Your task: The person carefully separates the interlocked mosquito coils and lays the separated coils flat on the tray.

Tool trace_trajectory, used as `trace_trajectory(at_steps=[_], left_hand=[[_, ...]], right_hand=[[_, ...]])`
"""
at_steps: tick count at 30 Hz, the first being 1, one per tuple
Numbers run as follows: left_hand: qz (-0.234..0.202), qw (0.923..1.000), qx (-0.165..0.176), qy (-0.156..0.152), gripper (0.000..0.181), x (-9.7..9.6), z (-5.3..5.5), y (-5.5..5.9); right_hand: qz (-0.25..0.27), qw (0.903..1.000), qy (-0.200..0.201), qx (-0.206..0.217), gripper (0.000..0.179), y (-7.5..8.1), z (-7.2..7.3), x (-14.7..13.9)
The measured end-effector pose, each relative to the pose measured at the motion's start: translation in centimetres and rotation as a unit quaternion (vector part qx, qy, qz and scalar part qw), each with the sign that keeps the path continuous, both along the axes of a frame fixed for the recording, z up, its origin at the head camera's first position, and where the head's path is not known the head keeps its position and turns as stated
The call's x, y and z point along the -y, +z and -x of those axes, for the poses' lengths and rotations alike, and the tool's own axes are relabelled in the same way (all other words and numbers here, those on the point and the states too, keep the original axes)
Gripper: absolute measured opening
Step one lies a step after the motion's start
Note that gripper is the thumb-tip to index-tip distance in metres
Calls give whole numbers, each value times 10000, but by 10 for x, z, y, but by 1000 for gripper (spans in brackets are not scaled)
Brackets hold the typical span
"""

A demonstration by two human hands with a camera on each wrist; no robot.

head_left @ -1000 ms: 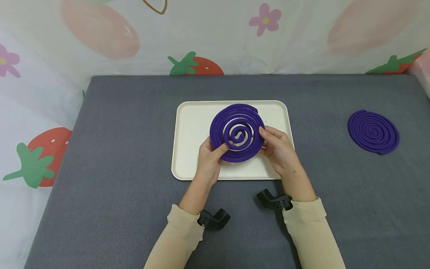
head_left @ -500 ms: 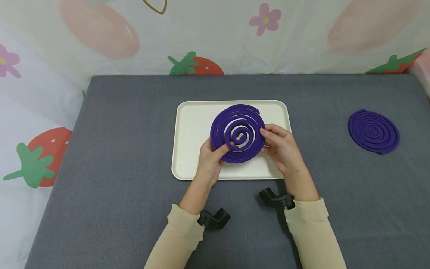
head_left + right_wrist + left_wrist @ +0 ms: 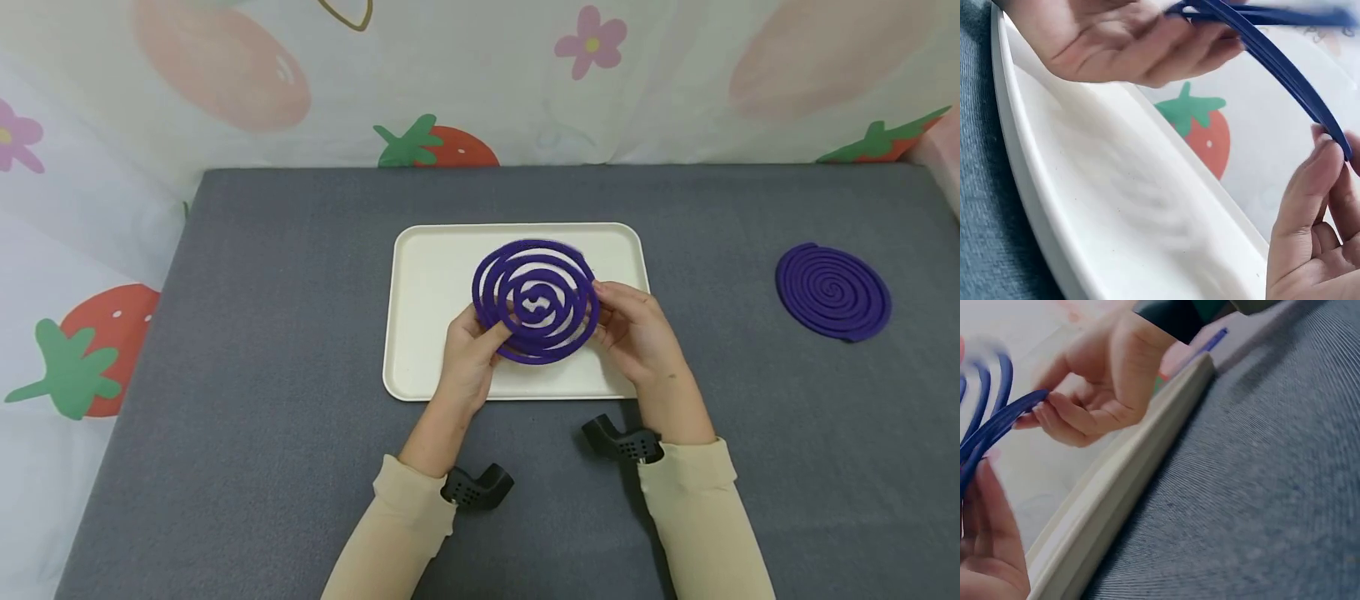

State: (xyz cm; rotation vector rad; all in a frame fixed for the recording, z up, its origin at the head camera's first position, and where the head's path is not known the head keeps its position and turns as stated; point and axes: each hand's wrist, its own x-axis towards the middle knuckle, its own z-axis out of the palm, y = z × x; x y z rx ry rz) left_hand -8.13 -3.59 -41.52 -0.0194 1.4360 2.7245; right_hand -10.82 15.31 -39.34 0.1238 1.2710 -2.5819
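A purple mosquito coil (image 3: pixel 542 342) is held up over the white tray (image 3: pixel 420 317), its rings spread apart with gaps showing the tray. My left hand (image 3: pixel 467 354) pinches its lower left side, thumb on top over the inner rings. At its right edge my right hand (image 3: pixel 637 342) pinches an outer ring between thumb and fingers. In the left wrist view the right hand (image 3: pixel 1100 372) grips the end of the stacked strands (image 3: pixel 1007 419). From the right wrist view, the strands (image 3: pixel 1279 69) stretch between both hands, some splitting away at the top.
Another purple mosquito coil (image 3: pixel 832 293), tightly wound, lies flat on the grey cloth (image 3: pixel 262 333) to the right. Behind the table hangs a curtain (image 3: pixel 510 83) printed with strawberries and flowers. Both wrists carry black devices (image 3: pixel 480 489).
The right hand has shifted slightly right and down with the coil's edge. The coil's rings have opened out, with more gaps between them. The left hand stays nearly still.
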Motion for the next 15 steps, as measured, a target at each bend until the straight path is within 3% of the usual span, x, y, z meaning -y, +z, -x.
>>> trace_trajectory(at_steps=[6,15], left_hand=[[601,9977,112,306,15,-2,1,0],[1069,9936,186,302,23,-3,2,-3]], right_hand=[[-315,9992,-50,-232,34,0,0,0],[-560,9978,161,-331,23,-1,1,4]])
